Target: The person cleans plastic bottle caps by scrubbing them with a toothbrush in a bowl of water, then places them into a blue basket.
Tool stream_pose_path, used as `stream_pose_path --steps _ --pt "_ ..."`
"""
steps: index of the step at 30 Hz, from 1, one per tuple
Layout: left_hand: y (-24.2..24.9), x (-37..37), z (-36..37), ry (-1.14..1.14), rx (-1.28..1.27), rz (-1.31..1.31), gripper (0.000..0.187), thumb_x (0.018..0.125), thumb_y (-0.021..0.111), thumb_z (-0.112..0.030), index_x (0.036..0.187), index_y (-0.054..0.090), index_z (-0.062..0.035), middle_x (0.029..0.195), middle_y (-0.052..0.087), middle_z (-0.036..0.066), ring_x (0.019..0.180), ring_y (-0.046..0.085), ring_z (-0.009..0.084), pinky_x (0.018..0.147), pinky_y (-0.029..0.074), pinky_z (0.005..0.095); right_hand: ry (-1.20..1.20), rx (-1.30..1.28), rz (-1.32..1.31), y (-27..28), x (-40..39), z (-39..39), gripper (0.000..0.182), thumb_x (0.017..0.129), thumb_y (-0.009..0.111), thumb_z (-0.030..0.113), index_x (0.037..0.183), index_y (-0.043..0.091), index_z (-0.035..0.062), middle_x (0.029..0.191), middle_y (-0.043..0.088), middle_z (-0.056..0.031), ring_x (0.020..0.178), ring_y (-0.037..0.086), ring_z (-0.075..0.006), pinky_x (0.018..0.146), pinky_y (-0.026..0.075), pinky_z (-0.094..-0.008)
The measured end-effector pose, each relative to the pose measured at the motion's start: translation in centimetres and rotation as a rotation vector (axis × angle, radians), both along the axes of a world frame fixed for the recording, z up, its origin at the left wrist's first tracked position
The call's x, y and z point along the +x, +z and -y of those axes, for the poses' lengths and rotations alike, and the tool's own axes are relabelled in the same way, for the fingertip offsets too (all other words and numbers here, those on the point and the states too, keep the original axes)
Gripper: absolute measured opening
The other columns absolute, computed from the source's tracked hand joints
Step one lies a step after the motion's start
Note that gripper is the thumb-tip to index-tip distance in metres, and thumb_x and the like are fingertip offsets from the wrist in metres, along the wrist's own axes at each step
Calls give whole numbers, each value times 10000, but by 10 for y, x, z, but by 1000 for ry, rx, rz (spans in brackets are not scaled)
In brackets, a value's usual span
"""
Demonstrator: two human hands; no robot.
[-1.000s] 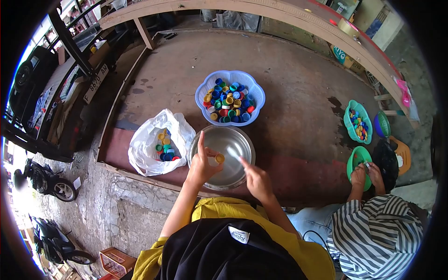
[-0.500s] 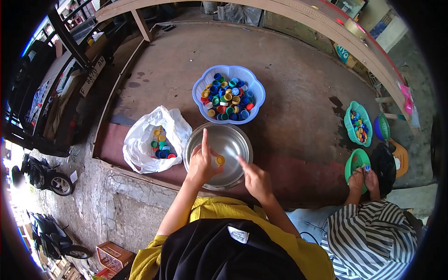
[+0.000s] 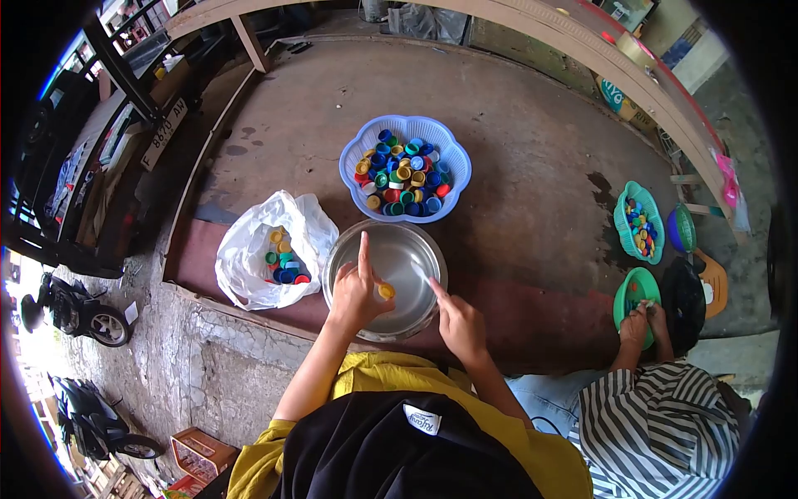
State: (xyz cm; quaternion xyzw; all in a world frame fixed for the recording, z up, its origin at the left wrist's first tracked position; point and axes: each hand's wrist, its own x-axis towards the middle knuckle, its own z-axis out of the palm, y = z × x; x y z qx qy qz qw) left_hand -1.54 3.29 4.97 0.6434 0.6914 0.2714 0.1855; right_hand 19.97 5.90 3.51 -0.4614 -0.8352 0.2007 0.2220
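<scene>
My left hand (image 3: 356, 298) is closed on a yellow bottle cap (image 3: 386, 291), pinched low between thumb and fingers, its index finger pointing straight up. It is over the near left part of a steel bowl (image 3: 406, 328). At the bowl's right rim is my right hand (image 3: 462, 327), fingers curled and index finger stretched towards the bowl. A pale blurred streak shows by that fingertip; I cannot make out what the hand holds. Left of the bowl, a white plastic bag (image 3: 241, 262) has several caps in it. Beyond the bowl, a blue basket (image 3: 453, 150) contains many coloured caps.
At right, a person in a striped top (image 3: 648, 416) works with both hands over a green bowl (image 3: 621, 303). Past it stands a teal basket (image 3: 623, 200) of caps. A wooden rail (image 3: 540, 21) crosses the far side of the low platform (image 3: 291, 125). Motorbikes (image 3: 83, 312) stand at left.
My left hand and the yellow cap have shifted slightly left and down. My right hand stays near the rim. The other person's hands have moved slightly over the green bowl.
</scene>
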Motion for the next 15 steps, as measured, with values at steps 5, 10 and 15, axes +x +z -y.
stream_pose_path --steps 5,10,15 --pt "-2 -12 -28 -58 149 -117 938 614 725 -154 1395 216 -49 836 665 34 768 634 236 871 438 381 44 -64 -88 -11 2 24 464 861 511 109 1296 483 266 685 565 -105 578 585 -287 530 483 -400" --pt "30 -18 -108 -71 182 41 883 660 693 -83 1394 205 -30 1151 560 151 1043 549 306 934 410 379 42 -74 -122 -9 2 33 465 860 516 118 1296 483 277 669 550 -106 570 584 -284 519 482 -405" --pt "32 3 -98 -142 430 87 877 692 712 -76 1397 194 -9 1399 285 236 1212 407 373 997 365 397 -37 -64 -254 -4 9 26 412 893 493 101 1299 484 169 837 628 -157 713 631 -304 626 499 -363"
